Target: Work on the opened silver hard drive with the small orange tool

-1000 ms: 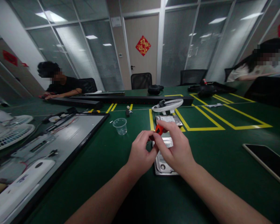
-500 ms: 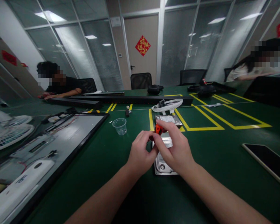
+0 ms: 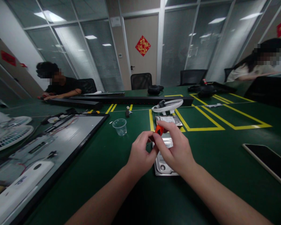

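In the middle of the view, my right hand (image 3: 176, 145) pinches a short orange-and-black handle (image 3: 159, 129) that looks like a screwdriver's. My left hand (image 3: 141, 150) is closed, its thumb and fingertips meeting the near end of that handle. Whatever sits between the left fingertips is hidden. Below both hands a silver hard drive (image 3: 163, 167) lies on the green table, partly covered by my right hand. Just beyond it lies a second hard drive (image 3: 176, 120) with a pale label. A clear plastic cup (image 3: 120, 126) stands to the left of my hands.
A large flat panel (image 3: 84, 128) bearing a white power strip (image 3: 25, 178) lies at left, beside white fan parts (image 3: 11, 137). A white fan grille (image 3: 170, 105) is behind the drives. At right lies a phone (image 3: 269, 165). Long black bars (image 3: 131, 100) cross behind. Two people sit across.
The orange-and-black handle has turned slightly between my fingers, so more orange shows. Both hands stay in nearly the same place over the hard drive.
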A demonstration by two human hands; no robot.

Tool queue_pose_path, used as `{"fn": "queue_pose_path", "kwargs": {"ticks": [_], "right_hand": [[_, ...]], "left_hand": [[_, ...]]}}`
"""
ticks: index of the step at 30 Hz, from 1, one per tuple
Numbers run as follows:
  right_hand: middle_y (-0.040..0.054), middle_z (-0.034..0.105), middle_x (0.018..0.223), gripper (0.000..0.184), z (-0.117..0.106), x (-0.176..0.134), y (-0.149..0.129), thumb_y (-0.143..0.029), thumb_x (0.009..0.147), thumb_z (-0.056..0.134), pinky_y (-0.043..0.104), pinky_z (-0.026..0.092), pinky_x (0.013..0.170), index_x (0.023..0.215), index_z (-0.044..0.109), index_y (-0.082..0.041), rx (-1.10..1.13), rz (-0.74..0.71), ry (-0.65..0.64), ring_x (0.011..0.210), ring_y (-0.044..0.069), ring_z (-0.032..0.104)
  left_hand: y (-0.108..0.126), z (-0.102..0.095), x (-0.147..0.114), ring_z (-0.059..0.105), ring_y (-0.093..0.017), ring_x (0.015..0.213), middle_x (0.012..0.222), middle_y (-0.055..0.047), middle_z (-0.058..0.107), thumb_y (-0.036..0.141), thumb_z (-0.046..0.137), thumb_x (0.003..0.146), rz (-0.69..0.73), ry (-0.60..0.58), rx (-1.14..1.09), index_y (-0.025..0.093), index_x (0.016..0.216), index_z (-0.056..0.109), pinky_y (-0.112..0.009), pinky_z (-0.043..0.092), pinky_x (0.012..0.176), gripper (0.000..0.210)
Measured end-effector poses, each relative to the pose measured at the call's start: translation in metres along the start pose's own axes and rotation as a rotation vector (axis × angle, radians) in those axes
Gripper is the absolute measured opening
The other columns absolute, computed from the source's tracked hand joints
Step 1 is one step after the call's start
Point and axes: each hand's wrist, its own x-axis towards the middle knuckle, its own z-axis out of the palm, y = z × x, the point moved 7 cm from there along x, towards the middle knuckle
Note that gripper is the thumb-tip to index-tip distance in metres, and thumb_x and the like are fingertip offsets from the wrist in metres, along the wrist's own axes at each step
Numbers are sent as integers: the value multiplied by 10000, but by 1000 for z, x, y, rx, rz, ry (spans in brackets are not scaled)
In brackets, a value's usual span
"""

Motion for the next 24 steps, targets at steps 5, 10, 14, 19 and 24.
{"fn": "queue_pose_path", "kwargs": {"ticks": [5,10,14,19,24], "right_hand": [[111,688,1288,419,1,-2,-1,-186,1014,542,432,580,994,1428,512,-242,34,-4,-22,1175,245,673],[102,686,1223,419,2,-1,-1,-187,1004,571,429,580,975,1417,520,-241,15,-20,-16,1115,236,670],[85,676,1147,406,2,0,0,-215,1001,595,438,590,936,1400,538,-262,8,-8,-5,1046,233,664],[108,682,1279,452,3,-2,0,-186,1023,520,464,574,1005,1468,506,-263,56,-9,-35,1177,250,663],[98,687,1225,432,2,-3,0,-183,1012,555,438,579,976,1437,521,-255,29,-14,-21,1124,242,666]], "left_hand": [[5,1,1,645,-188,857,959,-45,677,138,602,937,27,-20,4,201,1107,615,-318,517,766,181],[2,-2,1,650,-185,858,951,-32,675,148,661,894,6,45,16,201,1076,595,-315,522,770,200],[1,-2,1,643,-188,842,930,-30,672,121,645,878,12,34,34,207,1032,599,-316,516,756,182],[6,1,3,633,-193,833,921,-43,666,137,586,940,31,-19,10,202,1056,618,-323,512,749,136],[4,0,1,636,-188,876,990,-42,669,148,644,913,12,11,-6,207,1134,604,-313,520,780,232]]}}
